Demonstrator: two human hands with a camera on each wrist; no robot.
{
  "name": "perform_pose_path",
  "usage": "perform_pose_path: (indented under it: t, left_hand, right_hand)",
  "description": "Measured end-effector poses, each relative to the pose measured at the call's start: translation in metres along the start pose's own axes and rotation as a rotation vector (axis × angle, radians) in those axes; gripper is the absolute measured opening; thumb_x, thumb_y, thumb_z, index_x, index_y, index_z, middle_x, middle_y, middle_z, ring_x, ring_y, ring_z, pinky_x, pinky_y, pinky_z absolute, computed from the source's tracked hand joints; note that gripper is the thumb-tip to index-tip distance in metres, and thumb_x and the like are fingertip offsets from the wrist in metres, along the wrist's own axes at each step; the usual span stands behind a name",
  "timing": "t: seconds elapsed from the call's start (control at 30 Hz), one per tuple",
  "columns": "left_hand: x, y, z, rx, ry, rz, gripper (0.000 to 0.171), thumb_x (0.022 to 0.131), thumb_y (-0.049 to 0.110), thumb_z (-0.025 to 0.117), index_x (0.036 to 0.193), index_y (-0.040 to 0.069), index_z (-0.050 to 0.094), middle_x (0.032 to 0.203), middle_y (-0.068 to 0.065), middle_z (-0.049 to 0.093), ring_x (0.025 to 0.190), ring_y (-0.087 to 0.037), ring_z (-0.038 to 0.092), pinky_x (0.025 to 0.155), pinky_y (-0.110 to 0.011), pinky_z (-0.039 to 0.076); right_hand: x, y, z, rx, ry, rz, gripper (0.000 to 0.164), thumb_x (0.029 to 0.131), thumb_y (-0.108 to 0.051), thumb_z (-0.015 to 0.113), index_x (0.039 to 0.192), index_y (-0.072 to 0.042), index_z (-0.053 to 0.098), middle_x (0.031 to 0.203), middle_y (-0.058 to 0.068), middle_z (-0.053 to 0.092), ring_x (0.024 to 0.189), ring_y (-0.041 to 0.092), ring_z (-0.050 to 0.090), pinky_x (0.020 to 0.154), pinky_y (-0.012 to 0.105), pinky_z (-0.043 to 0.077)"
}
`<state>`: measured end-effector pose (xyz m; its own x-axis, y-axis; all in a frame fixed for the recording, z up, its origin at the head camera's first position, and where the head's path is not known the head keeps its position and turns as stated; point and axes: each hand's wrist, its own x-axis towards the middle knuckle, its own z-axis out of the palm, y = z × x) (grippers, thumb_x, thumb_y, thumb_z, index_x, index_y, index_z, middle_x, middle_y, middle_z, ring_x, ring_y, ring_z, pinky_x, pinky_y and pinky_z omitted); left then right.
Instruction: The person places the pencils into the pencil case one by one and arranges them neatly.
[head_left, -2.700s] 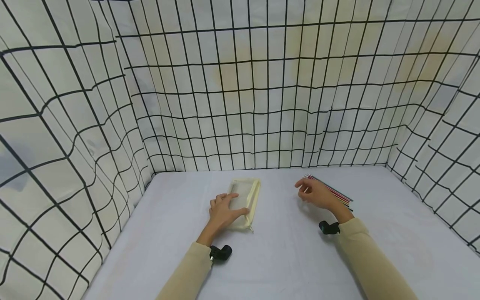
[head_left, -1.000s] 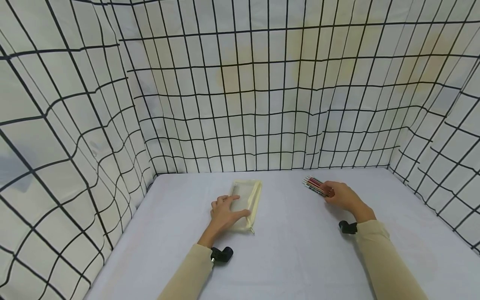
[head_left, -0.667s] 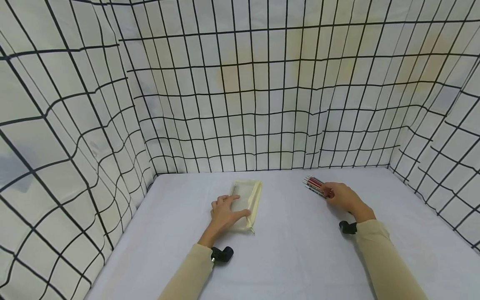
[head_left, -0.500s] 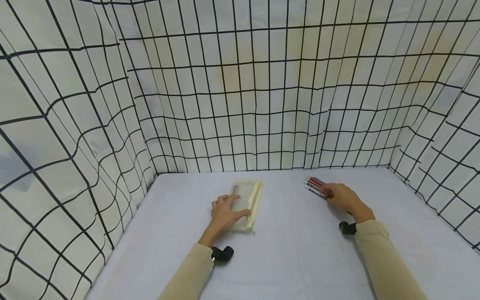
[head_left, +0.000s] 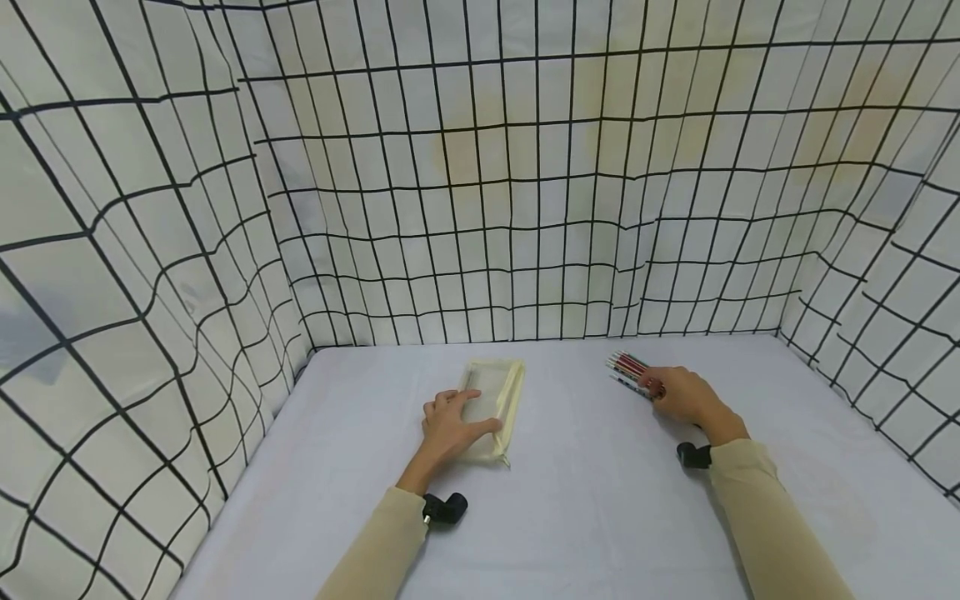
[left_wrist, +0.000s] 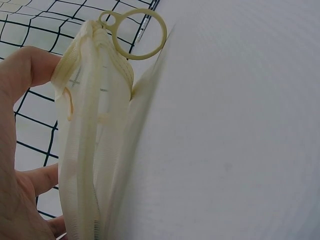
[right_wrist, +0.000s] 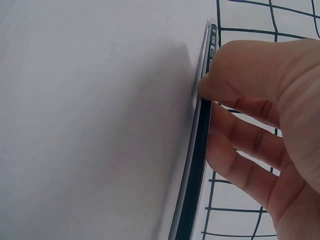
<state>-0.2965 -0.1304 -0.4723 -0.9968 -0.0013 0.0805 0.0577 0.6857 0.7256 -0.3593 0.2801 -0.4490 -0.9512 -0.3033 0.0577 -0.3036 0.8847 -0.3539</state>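
Pale yellow pouch (head_left: 510,392): lying beneath the left hand (head_left: 447,429), staying put. Left hand: resting on it, fingers spreading wide. Right hand (head_left: 686,396): no longer hovering loosely, now gripping pencils (head_left: 628,365). Pencils: jutting beyond the right fingers, now forming one held bundle.

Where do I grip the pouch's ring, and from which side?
Probably pinch the ring by its outer rim, from the person's right: it is an open loop jutting past the near right corner of the pouch; the left hand overlaps its left side.
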Motion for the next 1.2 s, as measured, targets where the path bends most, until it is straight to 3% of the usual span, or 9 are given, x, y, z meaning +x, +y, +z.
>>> perform_pose_path:
  t: [0.73,1.2]
  left_hand:
    - [0.001,0.001,0.000,0.018,-0.003,-0.001,0.078,0.076,0.052,0.078,0.143,0.017,0.059,0.152,-0.022,0.040,0.133,-0.045,0.031,0.107,-0.063,0.029]
    - [0.001,0.001,0.000,0.015,0.002,0.011,0.078,0.076,0.052,0.078,0.143,0.017,0.059,0.151,-0.023,0.041,0.133,-0.045,0.031,0.106,-0.063,0.029]
  right_hand:
    - [0.002,-0.006,-0.008,0.126,0.007,0.005,0.039,0.083,0.001,0.065,0.121,-0.007,0.067,0.096,0.008,0.065,0.083,0.021,0.056,0.066,0.032,0.047]
    - [0.003,-0.014,-0.010,0.225,0.054,-0.013,0.041,0.086,-0.001,0.066,0.127,-0.004,0.064,0.106,0.013,0.069,0.091,0.024,0.062,0.071,0.033,0.052]
